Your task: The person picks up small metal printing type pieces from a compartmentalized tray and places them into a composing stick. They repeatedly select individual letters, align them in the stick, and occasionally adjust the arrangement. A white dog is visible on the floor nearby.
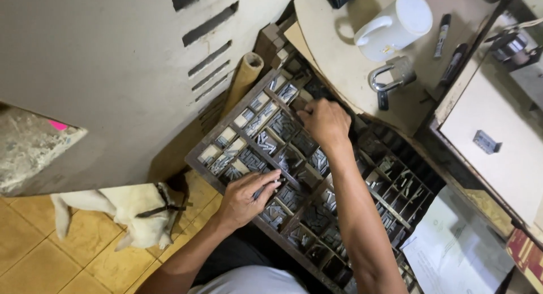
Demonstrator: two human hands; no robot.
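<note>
Nearest to me was the pale cloth of the person's shirt point(249, 280) at the bottom edge, with both bare forearms reaching away from it over a dark wooden type case point(308, 186) that ran slantwise from the far left to the near right. The case was split into many small compartments, most of them holding heaps of little grey metal type pieces point(266, 141). The left hand point(244, 196) lay on the near left part of the case, its fingers curled and pinching a short row of metal pieces point(272, 184) against the thumb. The right hand point(326, 123) reached farther, to the far middle of the case, knuckles up and fingertips dipped down into a compartment; I could not tell whether it held anything. Left of the case a cardboard tube point(242, 82) leaned against a grey slotted cabinet point(113, 62). On the yellow tiled floor point(34, 249) at near left stood a white dog point(133, 212) in a dark harness. Beyond the case, on a beige table point(334, 50), were a white mug point(396, 25), a padlock point(393, 76) just near it, and two dark markers point(447, 45) to the right. A sheet of paper point(452, 254) lay at near right.
</note>
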